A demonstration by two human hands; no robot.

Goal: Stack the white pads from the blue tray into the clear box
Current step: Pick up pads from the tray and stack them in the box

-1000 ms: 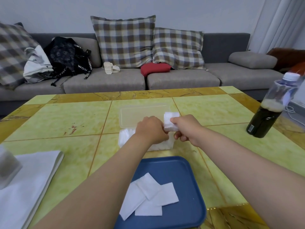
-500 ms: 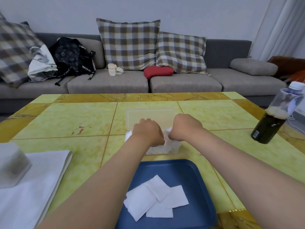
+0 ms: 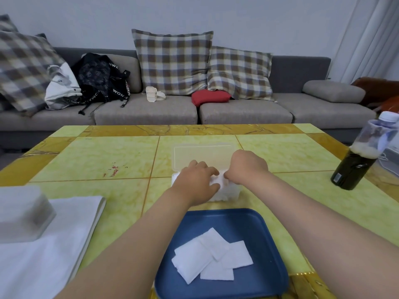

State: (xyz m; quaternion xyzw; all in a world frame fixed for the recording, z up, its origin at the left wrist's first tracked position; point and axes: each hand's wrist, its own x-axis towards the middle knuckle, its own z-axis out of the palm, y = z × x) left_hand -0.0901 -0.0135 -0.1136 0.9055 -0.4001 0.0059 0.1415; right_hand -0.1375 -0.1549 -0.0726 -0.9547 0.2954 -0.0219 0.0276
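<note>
While both hands are working over the clear box (image 3: 234, 192), the risk is sitting in the stack itself.

Left hand (image 3: 195, 182) is lying across the top of the packed pads (image 3: 222, 181), fingers fairly straight, pressing rather than gripping as far as I can see. Right hand (image 3: 248, 167) is hovering knuckles-up at the box's right end, fingers curling down out of sight, so I can't tell whether it's pinching a pad or just tucking one in. Box is sitting just beyond the blue tray (image 3: 216, 214), lid (image 3: 203, 155) lying open behind it. A few loose pads (image 3: 212, 258) are waiting in the tray, overlapping in a small heap.

Failure modes I'm watching:
- Stack is looking full to the rim. Pressing off-centre is likely tipping pads up at one edge or popping them over the wall.
- Box is looking light, with nothing bracing it. A sideways shove is probably sliding it across the table.
- Tray pads are overlapping, so one pick is risking dragging two up together.
- Bottle (image 3: 356, 167) is standing well off to the right. Low concern.
</note>
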